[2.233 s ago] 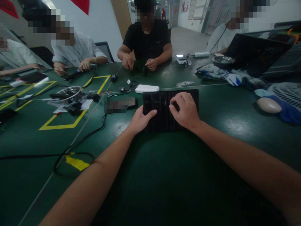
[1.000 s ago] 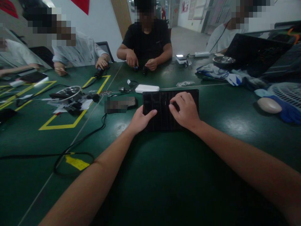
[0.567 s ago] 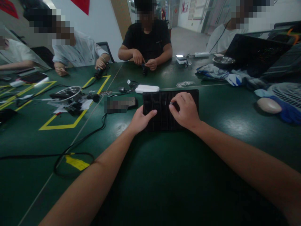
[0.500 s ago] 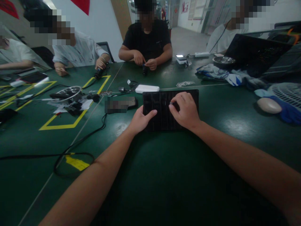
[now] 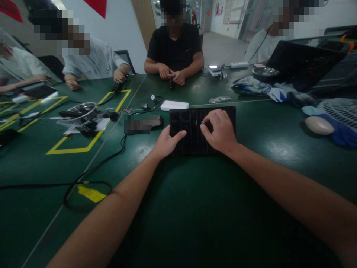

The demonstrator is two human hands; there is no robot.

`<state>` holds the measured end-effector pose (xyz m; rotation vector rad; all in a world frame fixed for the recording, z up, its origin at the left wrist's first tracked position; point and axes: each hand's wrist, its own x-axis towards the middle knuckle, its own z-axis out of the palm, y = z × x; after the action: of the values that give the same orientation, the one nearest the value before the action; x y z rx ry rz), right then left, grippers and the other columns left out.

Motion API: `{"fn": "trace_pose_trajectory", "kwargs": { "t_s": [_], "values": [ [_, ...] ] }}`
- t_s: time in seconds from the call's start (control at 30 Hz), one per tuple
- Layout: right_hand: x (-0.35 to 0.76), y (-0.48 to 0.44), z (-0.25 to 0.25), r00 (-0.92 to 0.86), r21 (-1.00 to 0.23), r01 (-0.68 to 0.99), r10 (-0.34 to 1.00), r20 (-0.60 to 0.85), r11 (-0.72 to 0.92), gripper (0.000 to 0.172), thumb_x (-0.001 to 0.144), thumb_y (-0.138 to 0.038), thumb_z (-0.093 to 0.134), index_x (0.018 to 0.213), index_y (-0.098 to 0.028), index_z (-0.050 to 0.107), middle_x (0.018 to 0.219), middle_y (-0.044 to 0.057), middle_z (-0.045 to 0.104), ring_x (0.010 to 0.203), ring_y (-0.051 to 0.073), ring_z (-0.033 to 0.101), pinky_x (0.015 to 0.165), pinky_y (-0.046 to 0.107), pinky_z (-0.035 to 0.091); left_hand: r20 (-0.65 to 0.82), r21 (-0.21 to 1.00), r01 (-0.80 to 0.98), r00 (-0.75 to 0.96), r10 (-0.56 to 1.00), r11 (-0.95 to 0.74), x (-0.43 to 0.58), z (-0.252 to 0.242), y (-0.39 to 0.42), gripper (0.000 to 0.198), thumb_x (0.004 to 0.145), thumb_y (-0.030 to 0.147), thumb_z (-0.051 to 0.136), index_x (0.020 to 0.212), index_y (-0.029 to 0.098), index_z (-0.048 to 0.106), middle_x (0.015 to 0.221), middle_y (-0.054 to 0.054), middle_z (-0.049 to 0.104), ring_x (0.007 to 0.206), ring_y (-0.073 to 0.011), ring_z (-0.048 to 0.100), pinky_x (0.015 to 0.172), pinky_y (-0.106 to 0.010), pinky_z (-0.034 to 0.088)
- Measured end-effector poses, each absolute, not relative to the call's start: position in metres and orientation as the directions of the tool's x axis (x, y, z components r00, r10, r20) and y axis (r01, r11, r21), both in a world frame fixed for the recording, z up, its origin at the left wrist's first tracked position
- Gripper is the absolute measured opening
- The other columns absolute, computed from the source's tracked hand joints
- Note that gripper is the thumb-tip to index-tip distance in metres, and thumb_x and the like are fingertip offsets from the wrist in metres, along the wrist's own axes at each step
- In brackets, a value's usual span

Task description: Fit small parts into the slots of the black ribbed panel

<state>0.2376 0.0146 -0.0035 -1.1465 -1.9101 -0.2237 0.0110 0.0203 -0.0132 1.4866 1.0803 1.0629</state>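
Note:
A black slotted tray [image 5: 189, 128] lies flat on the green table [image 5: 195, 208] in front of me. My left hand [image 5: 166, 143] grips the tray's near left corner, thumb lying on top. My right hand [image 5: 220, 131] rests over the tray's right half, its thumb and forefinger pinched on a tiny shiny part [image 5: 203, 122] that I cannot make out. The right half of the tray is hidden under that hand.
A white box [image 5: 174, 105] and a phone [image 5: 142, 123] lie just beyond and left of the tray. Black cables [image 5: 92, 175] loop at the left near yellow tape. A metal bowl [image 5: 82, 109], a fan [image 5: 338, 111] and laptops [image 5: 304, 61] stand around. Other people sit opposite, handling small dark parts.
My own hands have hardly moved. The person in black opposite has brought both hands together over a small dark part.

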Motion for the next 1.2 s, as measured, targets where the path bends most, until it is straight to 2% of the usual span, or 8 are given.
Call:
{"fn": "trace_pose_trajectory", "kwargs": {
  "t_s": [0.23,0.43,1.2],
  "values": [
    [0.2385,0.0160,-0.0064,-0.207,-0.248,0.792,0.628,0.751,0.558,0.006,0.090,-0.028,0.059,0.091,-0.023,0.057,0.099,0.008,0.060,0.096,0.027,0.053,0.086,0.043,0.043,0.124,0.978,0.137,0.229,0.966,-0.158,0.0117,-0.0130,0.0205,0.045,0.083,0.045,0.077,0.116,0.017,0.064,0.121,-0.012,0.076,0.113,-0.0302,0.072,0.098,-0.047,0.059],
    [0.2388,0.0148,-0.0064,-0.225,-0.219,0.797,0.612,0.758,0.563,0.012,0.092,-0.028,0.057,0.102,-0.022,0.062,0.101,0.008,0.061,0.098,0.027,0.054,0.086,0.044,0.044,0.111,0.983,0.118,0.218,0.970,-0.139,0.0124,-0.0112,0.0193,0.046,0.080,0.043,0.079,0.116,0.016,0.065,0.122,-0.012,0.075,0.114,-0.0307,0.071,0.101,-0.048,0.058],
    [0.2382,0.0158,-0.0057,-0.204,-0.246,0.794,0.624,0.754,0.556,0.007,0.093,-0.027,0.055,0.093,-0.023,0.060,0.099,0.008,0.061,0.096,0.026,0.054,0.085,0.044,0.044,0.101,0.986,0.107,0.217,0.971,-0.127,0.0105,-0.0151,0.0216,0.051,0.079,0.047,0.081,0.117,0.017,0.065,0.120,-0.013,0.076,0.113,-0.0308,0.072,0.099,-0.048,0.058]
  ]
}}
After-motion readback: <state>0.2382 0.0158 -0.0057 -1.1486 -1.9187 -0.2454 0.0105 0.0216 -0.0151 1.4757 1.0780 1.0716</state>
